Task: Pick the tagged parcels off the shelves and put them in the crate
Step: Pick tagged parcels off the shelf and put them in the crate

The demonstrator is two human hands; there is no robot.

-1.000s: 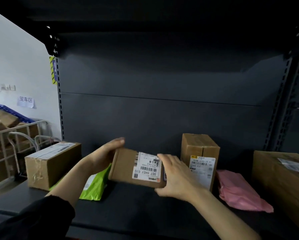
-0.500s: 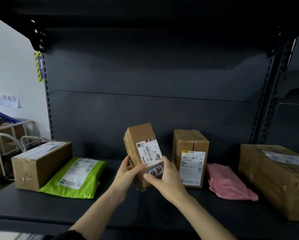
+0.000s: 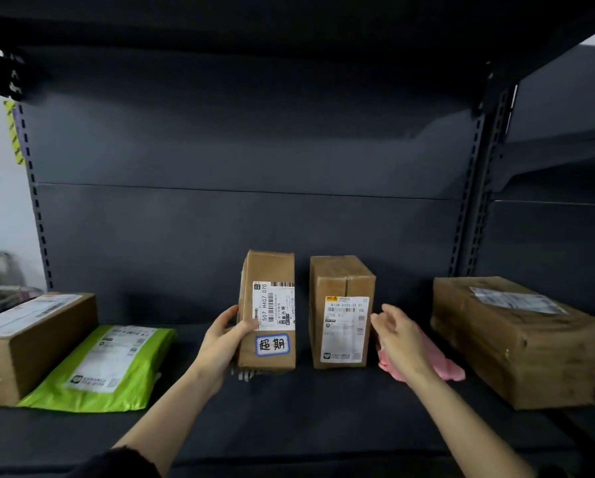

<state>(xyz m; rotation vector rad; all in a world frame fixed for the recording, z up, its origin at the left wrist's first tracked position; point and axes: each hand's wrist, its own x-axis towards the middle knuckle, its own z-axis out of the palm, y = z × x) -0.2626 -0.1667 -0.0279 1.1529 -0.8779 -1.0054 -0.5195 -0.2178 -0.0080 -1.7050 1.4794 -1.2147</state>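
A small brown cardboard parcel [image 3: 270,307] stands upright on the dark shelf [image 3: 289,408], showing a white shipping label and a blue-edged handwritten tag low on its front. My left hand [image 3: 225,339] grips its left side, thumb on the front face. A second upright brown parcel [image 3: 340,312] with a white label stands just to its right. My right hand [image 3: 397,334] hovers open to the right of that second parcel, touching nothing, in front of a pink mailer bag [image 3: 437,360]. No crate is in view.
A green mailer bag [image 3: 106,367] leans against a long brown box [image 3: 30,339] at the shelf's left. A large brown box [image 3: 520,336] lies at the right. The shelf board above hangs low, and a metal cart [image 3: 3,291] stands beyond the left upright.
The tagged parcel went from held flat in both hands to standing upright on the shelf. My right hand let go of it and moved right, past the second parcel.
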